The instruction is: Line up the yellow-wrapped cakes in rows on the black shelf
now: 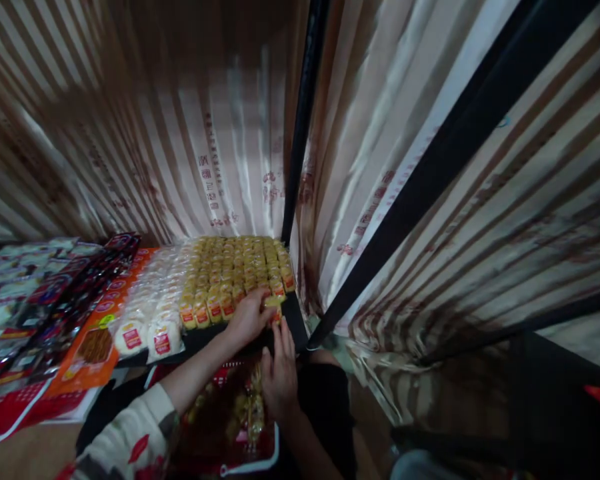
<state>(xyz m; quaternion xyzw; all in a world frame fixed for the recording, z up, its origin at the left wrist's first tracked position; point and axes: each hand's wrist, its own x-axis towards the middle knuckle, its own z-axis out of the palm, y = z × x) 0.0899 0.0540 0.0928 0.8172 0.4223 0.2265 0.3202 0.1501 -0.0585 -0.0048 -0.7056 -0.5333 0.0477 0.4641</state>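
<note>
My left hand (249,319) reaches over the front right of the rows of small yellow wrapped snacks (234,267). Its thumb and fingers close on one small yellow packaged snack (275,303) with a red-orange label. My right hand (281,377) is just below, fingers stretched out and close together, the tips at the lower edge of that same packet. Whether they press on it I cannot tell. Under my forearms is a red basket (276,443) with a white handle, holding more yellow wrapped snacks that are dim and blurred.
Left of the yellow rows stand stacks of white round packaged cakes (163,337), then an orange bag (93,343) and dark and silver packets (40,287). A black pole (405,213) slants down at the right before printed curtains (230,153). The black shelf edge (293,323) runs below the rows.
</note>
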